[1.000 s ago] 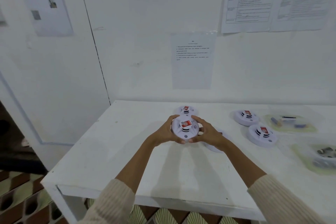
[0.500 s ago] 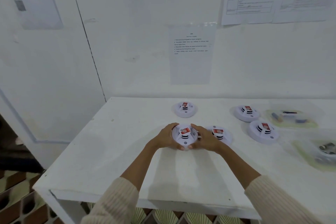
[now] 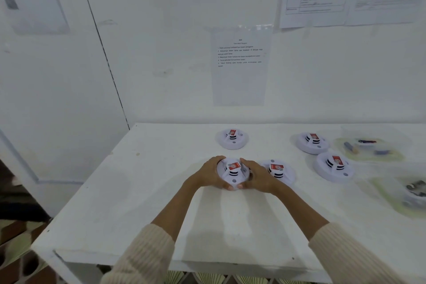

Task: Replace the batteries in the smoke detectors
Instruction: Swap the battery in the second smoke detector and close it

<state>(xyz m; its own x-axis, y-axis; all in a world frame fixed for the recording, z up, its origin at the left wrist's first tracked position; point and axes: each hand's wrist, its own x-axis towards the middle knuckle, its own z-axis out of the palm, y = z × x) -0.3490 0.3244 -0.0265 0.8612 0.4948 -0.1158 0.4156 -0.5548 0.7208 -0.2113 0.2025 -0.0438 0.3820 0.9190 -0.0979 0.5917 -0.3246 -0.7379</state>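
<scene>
Both my hands wrap a round white smoke detector (image 3: 233,172) with a red label, low over the white table (image 3: 143,191). My left hand (image 3: 208,174) grips its left rim and my right hand (image 3: 258,175) grips its right rim. A second detector (image 3: 280,172) lies just right of my right hand. Another detector (image 3: 232,138) sits behind the held one. Two more detectors (image 3: 312,142) (image 3: 334,166) rest further right.
A clear dish with batteries (image 3: 368,146) stands at the back right. A second clear dish with dark items (image 3: 412,193) sits at the right edge. Paper sheets (image 3: 241,64) hang on the wall behind the table. The table's left edge drops to a tiled floor.
My hands have brought the held detector down from chest height toward the table top, next to the second detector. The camera view has tilted downward slightly.
</scene>
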